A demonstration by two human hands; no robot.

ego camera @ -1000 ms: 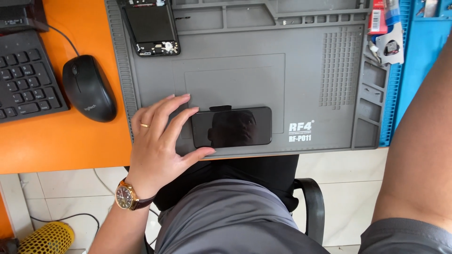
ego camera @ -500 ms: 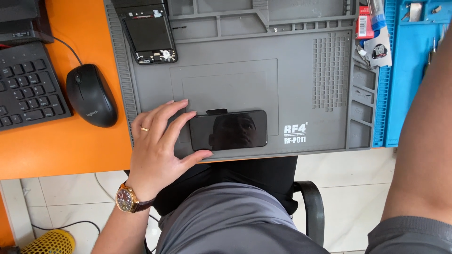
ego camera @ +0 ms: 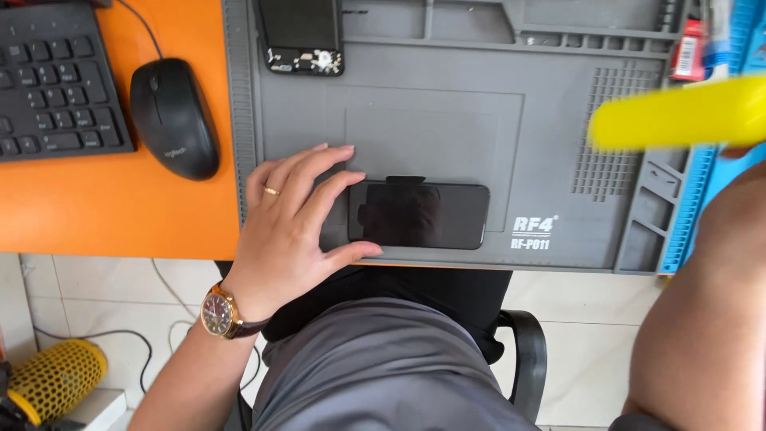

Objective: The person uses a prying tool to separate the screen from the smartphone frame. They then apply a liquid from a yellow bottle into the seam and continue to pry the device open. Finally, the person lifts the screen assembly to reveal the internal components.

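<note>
Phone [ego camera: 419, 214] lies flat, screen dark, near the near edge of the grey work mat [ego camera: 558, 144], with its long axis running left to right. The left hand [ego camera: 291, 227] rests on the phone's left end, fingers spread, thumb along the near edge and fingertips on the far-left corner, pinning it rather than gripping it. The right forearm enters at the right; its hand is out of view, so its state cannot be told. A blurred yellow object [ego camera: 678, 112] crosses the far right, well apart from the phone. The left hand is the nearer. A second phone [ego camera: 302, 36] lies at the mat's far edge; a black mouse [ego camera: 174, 116] sits on the orange desk [ego camera: 96, 207].
</note>
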